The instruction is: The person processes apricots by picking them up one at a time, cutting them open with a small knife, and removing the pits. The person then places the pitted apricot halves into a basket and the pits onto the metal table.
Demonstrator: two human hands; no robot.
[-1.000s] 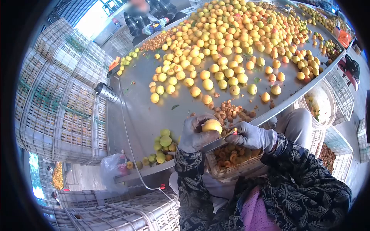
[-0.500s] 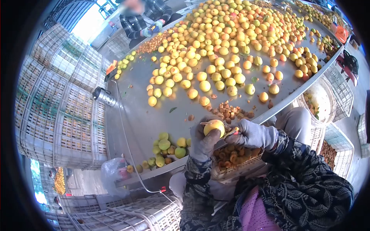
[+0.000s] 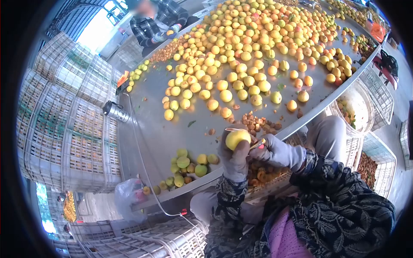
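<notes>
My left hand (image 3: pixel 235 167), in a grey glove stained dark at the fingers, is closed around a yellow apricot (image 3: pixel 237 139). A thin pale strip shows along the top of the fruit. Beside it, my gloved right hand (image 3: pixel 282 152) grips a small knife-like tool (image 3: pixel 259 145) with a pinkish-red part; its tip is close to the left thumb, and whether it touches the fruit is hidden. Below both hands, a basket (image 3: pixel 279 180) holds apricot pieces. Just beyond them, brown pits (image 3: pixel 257 121) lie in a small heap on the metal table (image 3: pixel 159 129).
Many apricots (image 3: pixel 245 56) cover the table's far side; greener ones (image 3: pixel 183 162) sit near its left edge. A flask (image 3: pixel 115 111) stands by a thin cable. Stacked crates (image 3: pixel 69 129) rise on the left. A co-worker's gloved hands (image 3: pixel 165 35) work across the table.
My left hand has shifted slightly right and turned the apricot, bringing the pale strip to its top. My right hand stays closed on the tool beside it. The view has moved slightly.
</notes>
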